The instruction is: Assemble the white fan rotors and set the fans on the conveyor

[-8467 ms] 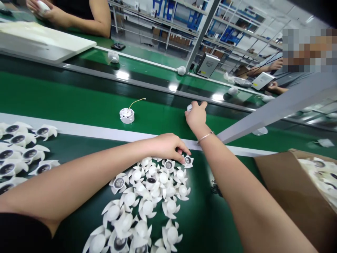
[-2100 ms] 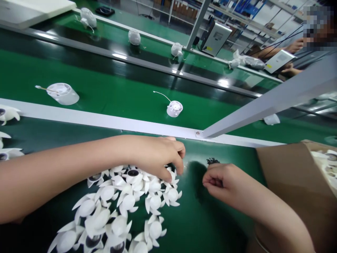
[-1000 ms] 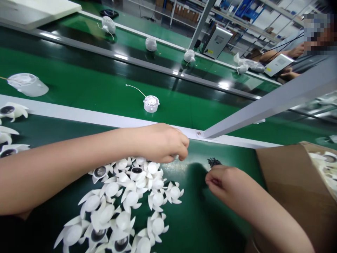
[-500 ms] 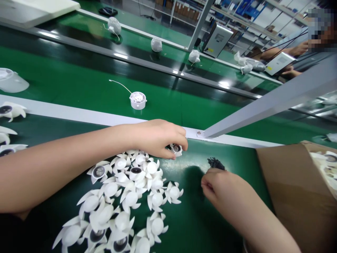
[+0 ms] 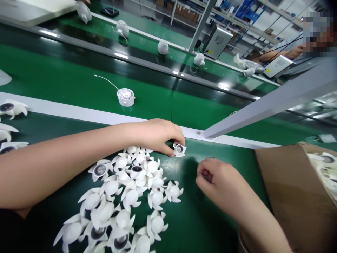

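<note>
My left hand (image 5: 158, 135) reaches across the green bench and pinches a small white fan impeller (image 5: 179, 149), hollow side up, at the far edge of a pile of white impellers (image 5: 129, 196). My right hand (image 5: 219, 181) hovers just right of it, fingers curled in a pinch on something small and dark that I cannot make out. A gap of green mat lies between the two hands.
A white fan housing with a wire (image 5: 125, 97) rides the green conveyor (image 5: 65, 84) beyond a white rail (image 5: 79, 113). A grey metal strut (image 5: 263, 103) slants up right. A cardboard box (image 5: 292, 189) with impellers stands at right. Round white parts (image 5: 163, 47) and other people's arms are on the far line.
The fan housing on the conveyor has drifted left. My left hand has lifted one impeller off the pile's edge and turned it hollow side up. My right hand has moved slightly left toward it.
</note>
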`<action>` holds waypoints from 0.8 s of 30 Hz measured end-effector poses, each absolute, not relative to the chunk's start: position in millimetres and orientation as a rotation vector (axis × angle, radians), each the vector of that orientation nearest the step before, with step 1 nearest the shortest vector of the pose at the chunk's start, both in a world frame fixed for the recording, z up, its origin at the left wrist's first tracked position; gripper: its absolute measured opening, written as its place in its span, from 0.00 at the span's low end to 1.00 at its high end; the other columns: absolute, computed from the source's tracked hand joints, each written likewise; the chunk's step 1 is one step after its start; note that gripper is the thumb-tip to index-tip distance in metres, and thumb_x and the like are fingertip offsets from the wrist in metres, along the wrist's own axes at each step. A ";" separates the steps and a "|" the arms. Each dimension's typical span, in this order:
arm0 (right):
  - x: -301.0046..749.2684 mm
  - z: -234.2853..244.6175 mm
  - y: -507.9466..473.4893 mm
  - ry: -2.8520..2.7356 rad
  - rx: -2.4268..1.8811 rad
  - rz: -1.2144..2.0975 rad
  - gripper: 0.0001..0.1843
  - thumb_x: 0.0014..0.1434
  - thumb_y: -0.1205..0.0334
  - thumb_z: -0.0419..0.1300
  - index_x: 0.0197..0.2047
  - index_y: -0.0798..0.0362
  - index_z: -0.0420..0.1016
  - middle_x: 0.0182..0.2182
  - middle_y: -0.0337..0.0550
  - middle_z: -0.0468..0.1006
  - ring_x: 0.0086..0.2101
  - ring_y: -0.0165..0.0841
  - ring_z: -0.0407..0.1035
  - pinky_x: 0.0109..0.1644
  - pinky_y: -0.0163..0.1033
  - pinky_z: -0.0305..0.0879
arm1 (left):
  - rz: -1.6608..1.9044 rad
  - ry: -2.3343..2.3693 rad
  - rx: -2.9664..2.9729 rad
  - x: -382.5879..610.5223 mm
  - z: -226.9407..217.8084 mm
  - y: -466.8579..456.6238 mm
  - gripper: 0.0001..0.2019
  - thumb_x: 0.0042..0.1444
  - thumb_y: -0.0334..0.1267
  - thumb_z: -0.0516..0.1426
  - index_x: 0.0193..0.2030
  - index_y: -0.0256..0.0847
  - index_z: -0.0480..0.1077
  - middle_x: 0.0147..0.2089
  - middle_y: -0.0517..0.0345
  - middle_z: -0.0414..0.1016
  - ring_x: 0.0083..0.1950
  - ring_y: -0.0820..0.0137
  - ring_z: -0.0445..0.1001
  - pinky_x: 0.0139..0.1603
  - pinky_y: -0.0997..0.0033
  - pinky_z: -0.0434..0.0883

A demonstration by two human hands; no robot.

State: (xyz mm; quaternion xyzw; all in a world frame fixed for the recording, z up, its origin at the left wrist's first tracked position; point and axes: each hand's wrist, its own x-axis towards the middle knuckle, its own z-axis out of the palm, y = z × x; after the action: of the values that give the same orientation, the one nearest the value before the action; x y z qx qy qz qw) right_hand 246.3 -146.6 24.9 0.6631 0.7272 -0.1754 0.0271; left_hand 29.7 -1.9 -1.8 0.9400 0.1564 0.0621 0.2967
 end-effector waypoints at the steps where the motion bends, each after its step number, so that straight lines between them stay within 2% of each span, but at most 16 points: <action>1: 246.5 24.0 -143.8 2.320 2.085 -0.633 0.06 0.52 0.69 0.58 0.25 0.51 0.70 0.25 0.36 0.72 0.25 0.28 0.64 0.28 0.34 0.57 | 0.172 0.399 2.493 30.5 -2.2 -2.3 0.15 0.55 0.42 0.65 0.49 0.49 0.75 0.49 0.63 0.78 0.51 0.68 0.74 0.41 0.74 0.63; 4: 239.2 17.4 -135.7 2.472 2.270 -0.811 0.05 0.52 0.68 0.58 0.26 0.51 0.73 0.24 0.34 0.72 0.24 0.26 0.65 0.27 0.32 0.60 | 0.190 0.368 2.482 32.8 -4.3 -3.9 0.15 0.53 0.43 0.67 0.48 0.49 0.75 0.46 0.64 0.78 0.48 0.69 0.74 0.41 0.74 0.63; 8: 223.2 3.9 -128.4 2.627 2.477 -0.739 0.04 0.54 0.66 0.60 0.28 0.52 0.75 0.25 0.36 0.73 0.25 0.26 0.66 0.29 0.32 0.63 | 0.219 0.378 2.490 34.8 -7.1 -6.1 0.14 0.51 0.43 0.67 0.45 0.48 0.76 0.44 0.64 0.78 0.46 0.69 0.74 0.39 0.73 0.63; 14: 216.3 -5.3 -120.5 2.820 2.265 -0.601 0.04 0.56 0.68 0.59 0.32 0.53 0.75 0.28 0.38 0.73 0.27 0.27 0.67 0.32 0.32 0.64 | 0.223 0.379 2.508 36.4 -6.8 -8.3 0.10 0.51 0.40 0.66 0.40 0.46 0.76 0.41 0.63 0.77 0.44 0.68 0.74 0.38 0.72 0.63; 24: 213.1 -0.2 -118.2 2.681 2.218 -0.486 0.06 0.58 0.67 0.58 0.33 0.54 0.77 0.29 0.38 0.74 0.28 0.29 0.68 0.34 0.34 0.62 | 0.195 0.395 2.507 36.3 -3.7 -9.8 0.09 0.51 0.40 0.66 0.39 0.45 0.76 0.40 0.63 0.77 0.44 0.68 0.73 0.38 0.72 0.63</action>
State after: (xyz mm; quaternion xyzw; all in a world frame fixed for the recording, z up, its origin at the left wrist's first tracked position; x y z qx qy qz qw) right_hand 213.1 -118.2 -0.2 0.6204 0.7500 -0.1360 -0.1845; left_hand 36.3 -9.8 -3.7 0.9414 0.1485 0.0733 0.2937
